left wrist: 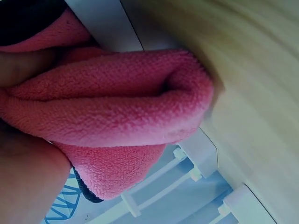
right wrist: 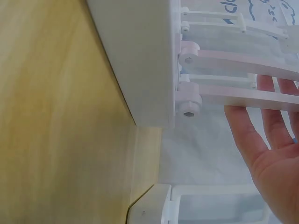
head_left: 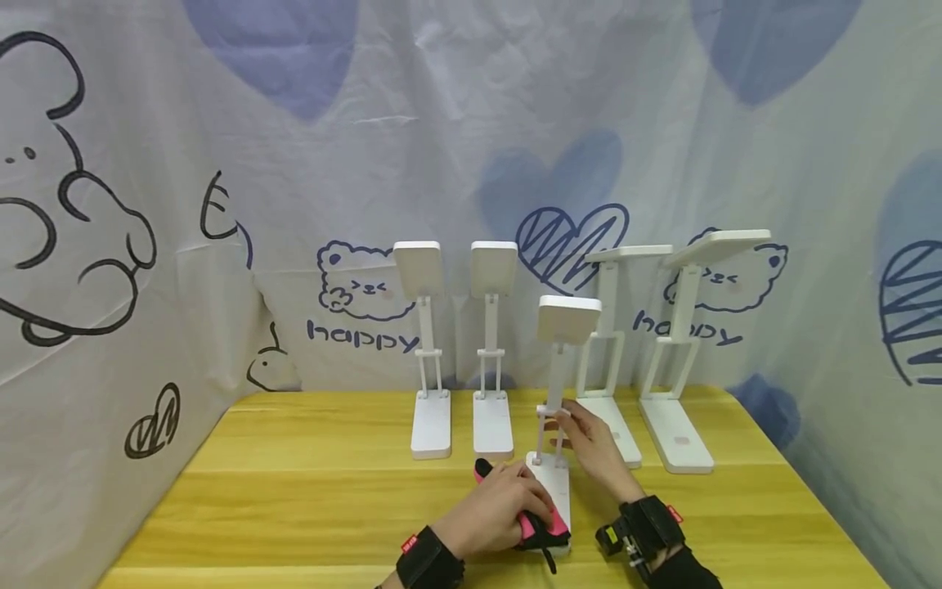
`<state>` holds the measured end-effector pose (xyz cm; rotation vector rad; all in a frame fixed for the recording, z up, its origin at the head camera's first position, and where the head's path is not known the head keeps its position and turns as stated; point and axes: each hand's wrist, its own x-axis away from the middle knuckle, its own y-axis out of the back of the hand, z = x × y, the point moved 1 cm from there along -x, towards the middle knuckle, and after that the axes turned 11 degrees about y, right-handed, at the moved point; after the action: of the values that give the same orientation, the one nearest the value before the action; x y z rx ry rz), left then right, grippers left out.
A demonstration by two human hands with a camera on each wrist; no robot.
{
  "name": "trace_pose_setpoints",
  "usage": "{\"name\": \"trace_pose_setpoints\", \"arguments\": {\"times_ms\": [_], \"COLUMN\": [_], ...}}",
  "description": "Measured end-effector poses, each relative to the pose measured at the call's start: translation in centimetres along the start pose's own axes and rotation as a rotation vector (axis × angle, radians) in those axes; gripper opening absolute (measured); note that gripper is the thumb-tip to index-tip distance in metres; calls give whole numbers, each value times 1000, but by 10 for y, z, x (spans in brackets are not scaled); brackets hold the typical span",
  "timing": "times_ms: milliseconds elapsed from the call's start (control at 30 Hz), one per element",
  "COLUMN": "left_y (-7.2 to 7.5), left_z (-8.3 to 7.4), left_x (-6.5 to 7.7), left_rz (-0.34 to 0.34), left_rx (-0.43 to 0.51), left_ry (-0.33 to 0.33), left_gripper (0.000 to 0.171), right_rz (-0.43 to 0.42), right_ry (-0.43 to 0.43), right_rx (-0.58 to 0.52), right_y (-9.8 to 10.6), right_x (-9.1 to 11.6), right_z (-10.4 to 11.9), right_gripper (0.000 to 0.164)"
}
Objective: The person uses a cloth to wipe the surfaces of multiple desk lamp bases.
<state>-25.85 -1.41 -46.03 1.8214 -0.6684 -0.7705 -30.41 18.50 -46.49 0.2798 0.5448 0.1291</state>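
A white desk lamp (head_left: 569,321) stands upright in front of me, its base (head_left: 552,484) flat on the table. My left hand (head_left: 496,509) grips a folded pink cloth with black edging (head_left: 559,521) over the near end of that base. The cloth's fuzzy pink pile (left wrist: 121,116) fills much of the left wrist view. With my right hand (head_left: 594,448) I hold the lamp's stem around its lower joint. In the right wrist view, fingers (right wrist: 275,128) reach behind the two thin bars (right wrist: 243,98) rising from the base; the thumb is hidden.
Two more white lamps, one at the left (head_left: 431,425) and one beside it (head_left: 491,425), stand at the back. Another two, the inner (head_left: 616,429) and outer (head_left: 677,433), stand behind my right hand. A patterned curtain (head_left: 412,147) hangs behind the wooden table (head_left: 316,483).
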Motion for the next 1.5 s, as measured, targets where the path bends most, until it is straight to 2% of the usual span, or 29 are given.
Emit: {"name": "trace_pose_setpoints", "arguments": {"times_ms": [233, 467, 667, 933, 1067, 1267, 1500], "left_y": [9, 13, 14, 15, 16, 17, 18], "left_z": [7, 16, 24, 33, 39, 47, 52], "left_x": [16, 28, 32, 32, 35, 39, 40], "left_rz": [22, 36, 33, 41, 27, 23, 3], "left_rx": [4, 12, 41, 39, 9, -18, -59], "left_ry": [5, 63, 97, 147, 177, 214, 225], "left_gripper": [50, 52, 49, 47, 49, 50, 49], "right_rz": [-12, -30, -14, -5, -14, -12, -11], "right_ry": [2, -13, -16, 61, 22, -14, -72], "right_rx": [-5, -5, -5, 183, 207, 271, 458], "right_y": [-1, -2, -3, 0, 3, 5, 9], "right_x": [1, 1, 0, 2, 3, 12, 19], "right_z": [0, 2, 4, 6, 7, 8, 11], "right_gripper": [41, 38, 39, 38, 39, 33, 23]}}
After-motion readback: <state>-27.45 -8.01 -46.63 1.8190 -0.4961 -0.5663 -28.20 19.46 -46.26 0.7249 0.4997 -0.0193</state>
